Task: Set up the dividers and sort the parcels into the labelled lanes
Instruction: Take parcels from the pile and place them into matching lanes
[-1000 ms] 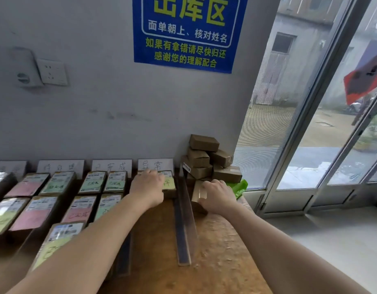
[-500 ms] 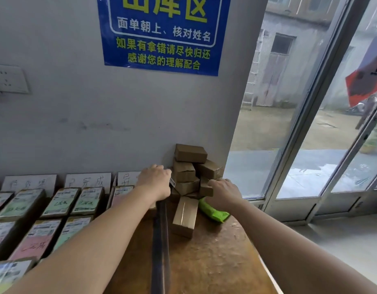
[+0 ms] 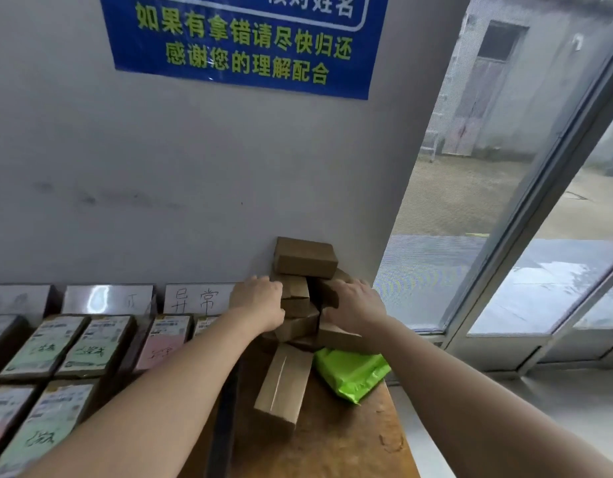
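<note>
Both grips clasp the parcel pile
Plain brown cardboard boxes, crookedly stacked against the wall at the table's 1 o'clock corner; my left grip curls round its 9 o'clock side, my right grip its 3 o'clock side.

Parcel pickup depot: blue notice sign, labelled parcels, cardboard boxes.

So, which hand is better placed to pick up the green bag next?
Probably the right hand. It holds the right side of the pile of boxes, just behind the green bag. The left hand is on the pile's left side, with the long box between it and the bag.
</note>
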The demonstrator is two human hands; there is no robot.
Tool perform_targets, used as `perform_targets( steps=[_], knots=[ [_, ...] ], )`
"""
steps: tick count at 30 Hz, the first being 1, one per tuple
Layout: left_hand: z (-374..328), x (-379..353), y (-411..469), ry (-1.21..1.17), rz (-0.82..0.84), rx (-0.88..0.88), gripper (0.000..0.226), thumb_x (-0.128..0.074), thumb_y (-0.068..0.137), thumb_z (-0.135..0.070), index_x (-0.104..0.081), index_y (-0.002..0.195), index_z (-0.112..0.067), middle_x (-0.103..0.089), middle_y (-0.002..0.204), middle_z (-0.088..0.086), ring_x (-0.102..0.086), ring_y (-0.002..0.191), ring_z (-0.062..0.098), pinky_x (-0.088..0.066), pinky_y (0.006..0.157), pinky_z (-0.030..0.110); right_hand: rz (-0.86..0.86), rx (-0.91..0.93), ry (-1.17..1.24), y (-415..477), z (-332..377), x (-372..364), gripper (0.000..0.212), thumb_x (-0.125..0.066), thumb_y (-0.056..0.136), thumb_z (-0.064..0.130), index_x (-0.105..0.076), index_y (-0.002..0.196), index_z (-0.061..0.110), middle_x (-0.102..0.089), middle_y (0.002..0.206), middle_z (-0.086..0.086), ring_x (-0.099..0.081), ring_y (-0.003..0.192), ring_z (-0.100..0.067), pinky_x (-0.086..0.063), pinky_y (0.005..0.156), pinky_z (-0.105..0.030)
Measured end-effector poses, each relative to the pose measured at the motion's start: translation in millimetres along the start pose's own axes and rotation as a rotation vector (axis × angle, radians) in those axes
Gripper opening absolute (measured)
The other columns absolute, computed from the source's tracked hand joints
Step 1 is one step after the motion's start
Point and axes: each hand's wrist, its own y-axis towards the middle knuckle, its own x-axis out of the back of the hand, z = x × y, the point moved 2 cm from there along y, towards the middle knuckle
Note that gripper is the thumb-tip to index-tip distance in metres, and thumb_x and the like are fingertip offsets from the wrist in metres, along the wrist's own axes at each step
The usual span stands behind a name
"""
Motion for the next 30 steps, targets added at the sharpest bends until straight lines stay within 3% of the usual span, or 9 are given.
perform_targets(
  steps=[7, 11, 17, 21, 25, 30],
  knots=[
    [-16, -33, 49, -0.054, 0.076, 0.114, 0.064, -0.054, 0.091, -0.058, -0.048, 0.139, -0.015, -0.051, 0.137, 0.008, -0.047, 0.128, 0.028, -0.045, 0.097, 0.04, -0.019, 0.05, 0.018, 71, -12, -12, 0.046, -0.062, 0.09, 0.036, -0.049, 0.129, 0.016, -0.049, 0.133, -0.01, -0.042, 0.128, -0.03, -0.038, 0.101, -0.039],
    [-21, -52, 68, -0.02, 0.13, 0.162, 0.078, -0.048, 0.088, -0.069, -0.048, 0.14, -0.01, -0.043, 0.146, 0.014, -0.041, 0.133, 0.031, -0.042, 0.101, 0.042, -0.035, 0.098, 0.01, 98, -11, -27, 0.055, -0.064, 0.088, 0.034, -0.044, 0.136, 0.017, -0.046, 0.138, -0.009, -0.041, 0.129, -0.03, -0.038, 0.102, -0.04],
    [-29, -72, 89, -0.207, 0.174, 0.341, 0.118, -0.042, 0.076, -0.086, -0.012, 0.156, -0.004, -0.015, 0.16, 0.018, -0.034, 0.139, 0.034, -0.042, 0.101, 0.043, -0.095, 0.153, -0.016, 132, -6, -49, 0.072, -0.067, 0.083, 0.024, -0.032, 0.146, 0.02, -0.026, 0.157, -0.003, -0.024, 0.144, -0.026, -0.029, 0.112, -0.039],
    [-34, -84, 99, -0.383, 0.159, 0.458, 0.118, -0.048, 0.081, -0.078, 0.003, 0.155, -0.002, -0.008, 0.161, 0.017, -0.027, 0.143, 0.034, -0.042, 0.103, 0.044, -0.145, 0.14, -0.063, 148, -5, -60, 0.079, -0.066, 0.082, 0.016, -0.025, 0.15, 0.022, -0.02, 0.16, -0.002, -0.015, 0.148, -0.025, -0.019, 0.118, -0.041],
    [-35, -88, 106, -0.433, 0.158, 0.473, 0.116, -0.057, 0.083, -0.067, 0.007, 0.155, -0.002, -0.007, 0.161, 0.015, -0.022, 0.144, 0.034, -0.039, 0.106, 0.044, -0.2, 0.103, -0.027, 157, -5, -70, 0.079, -0.064, 0.08, 0.009, -0.027, 0.148, 0.022, -0.026, 0.154, -0.001, -0.022, 0.141, -0.027, -0.036, 0.106, -0.039],
    [-33, -92, 111, -0.454, 0.16, 0.462, 0.115, -0.058, 0.084, -0.066, 0.008, 0.155, -0.002, -0.009, 0.16, 0.014, -0.022, 0.143, 0.034, -0.039, 0.105, 0.044, -0.267, 0.083, -0.006, 162, -4, -72, 0.07, -0.066, 0.081, 0.013, -0.037, 0.144, 0.02, -0.04, 0.144, -0.002, -0.031, 0.134, -0.029, -0.041, 0.096, -0.041]
  ],
)
